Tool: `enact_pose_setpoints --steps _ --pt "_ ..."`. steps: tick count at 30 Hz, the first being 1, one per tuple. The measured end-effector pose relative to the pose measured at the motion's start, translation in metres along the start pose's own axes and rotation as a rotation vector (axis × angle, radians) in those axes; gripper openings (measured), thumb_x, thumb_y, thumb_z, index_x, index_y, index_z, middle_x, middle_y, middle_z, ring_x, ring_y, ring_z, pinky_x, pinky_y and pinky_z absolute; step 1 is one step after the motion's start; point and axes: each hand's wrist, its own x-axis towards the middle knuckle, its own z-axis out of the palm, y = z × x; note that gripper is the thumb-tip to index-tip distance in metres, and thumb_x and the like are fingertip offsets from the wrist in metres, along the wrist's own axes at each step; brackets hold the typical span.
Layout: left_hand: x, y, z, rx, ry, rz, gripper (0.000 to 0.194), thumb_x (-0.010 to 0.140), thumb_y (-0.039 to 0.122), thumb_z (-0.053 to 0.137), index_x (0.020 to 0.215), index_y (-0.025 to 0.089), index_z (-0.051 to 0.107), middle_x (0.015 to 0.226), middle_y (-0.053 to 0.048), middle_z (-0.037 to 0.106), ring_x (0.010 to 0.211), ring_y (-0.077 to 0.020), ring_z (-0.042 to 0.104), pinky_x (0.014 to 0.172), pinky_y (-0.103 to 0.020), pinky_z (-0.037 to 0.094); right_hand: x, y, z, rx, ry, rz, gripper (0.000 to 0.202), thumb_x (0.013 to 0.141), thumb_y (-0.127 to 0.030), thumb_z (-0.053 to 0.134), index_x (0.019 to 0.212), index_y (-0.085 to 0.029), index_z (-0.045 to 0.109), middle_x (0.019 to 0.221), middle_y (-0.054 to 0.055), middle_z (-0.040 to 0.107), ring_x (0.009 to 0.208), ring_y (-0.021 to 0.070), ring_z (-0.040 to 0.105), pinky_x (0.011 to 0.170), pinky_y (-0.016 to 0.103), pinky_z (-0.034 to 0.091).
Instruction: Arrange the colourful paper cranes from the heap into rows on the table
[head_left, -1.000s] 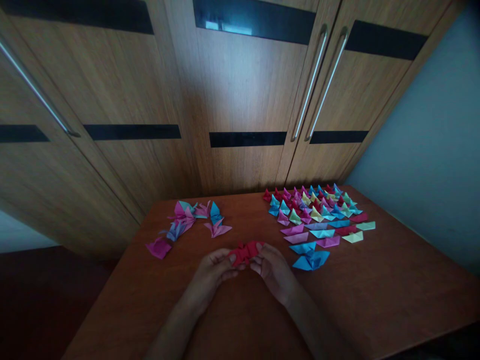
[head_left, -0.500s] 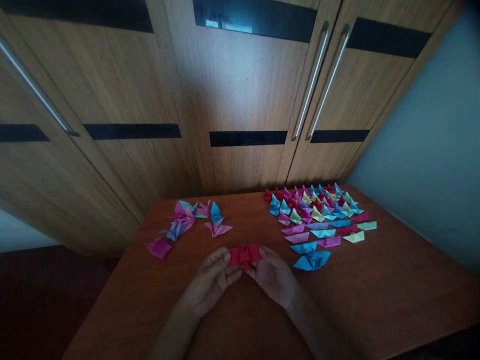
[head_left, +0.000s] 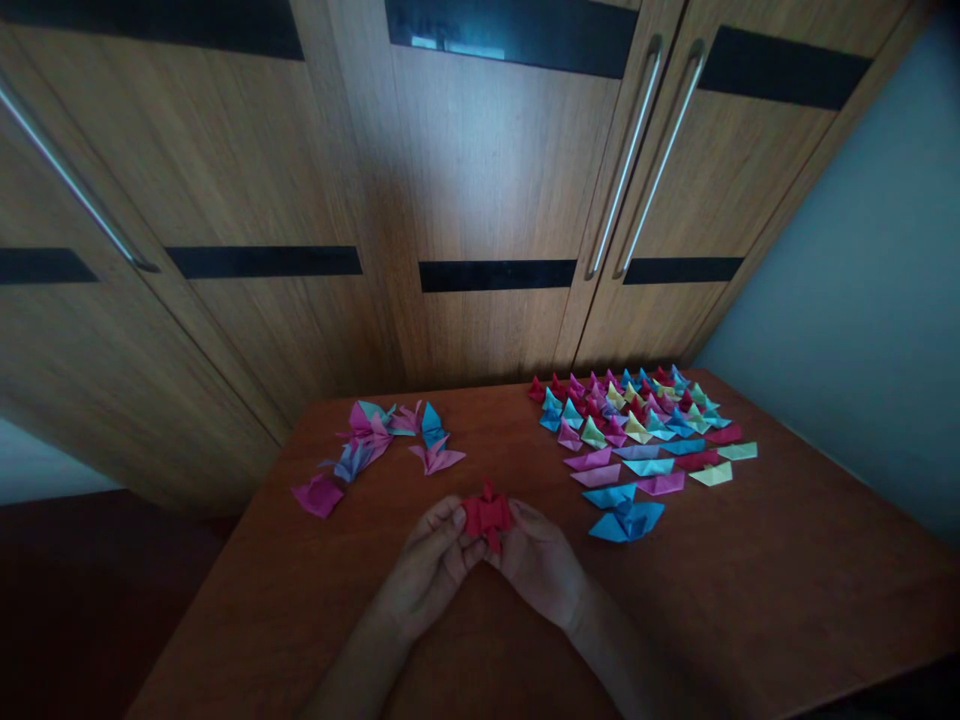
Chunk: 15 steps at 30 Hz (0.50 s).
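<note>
Origami (head_left: 367,432) in pink, purple and blue lies in a loose cluster ahead and left of the left hand (head_left: 427,565), with a magenta fold (head_left: 319,496) at its left end. I see that hand half curled, thumb and fingers pinching the left edge of the red paper (head_left: 487,514), which is between both hands. From this far off, I make out the right hand (head_left: 546,565) part-closed too, thumb and fingers at the paper's right edge. Ahead and right of it lies a blue fold (head_left: 628,521); beyond, boats (head_left: 637,431) crowd the table (head_left: 750,570).
</note>
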Motion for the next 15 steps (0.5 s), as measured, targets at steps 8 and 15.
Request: enact_pose_setpoints --steps 8,15 --pt "-0.001 -0.0026 -0.0038 0.002 -0.059 -0.036 0.013 0.077 0.024 0.073 0.084 0.014 0.067 0.079 -0.002 0.071 0.063 -0.0096 0.064 0.065 -0.02 0.052 0.0002 0.0048 -0.0043 -0.073 -0.039 -0.022 0.025 0.081 -0.037 0.063 0.095 -0.017 0.069 0.094 0.008 0.067 0.087 0.0199 0.06 0.083 0.035 0.044" --pt "-0.0026 -0.0028 -0.0027 -0.018 -0.045 -0.051 0.012 0.075 0.023 0.074 0.082 0.016 0.067 0.086 -0.003 0.072 0.067 -0.0111 0.064 0.066 -0.022 0.051 0.0002 0.005 -0.0019 -0.096 -0.037 -0.032 0.028 0.08 -0.039 0.064 0.098 -0.018 0.069 0.1 0.008 0.066 0.09 0.0206 0.06 0.081 0.034 0.045"
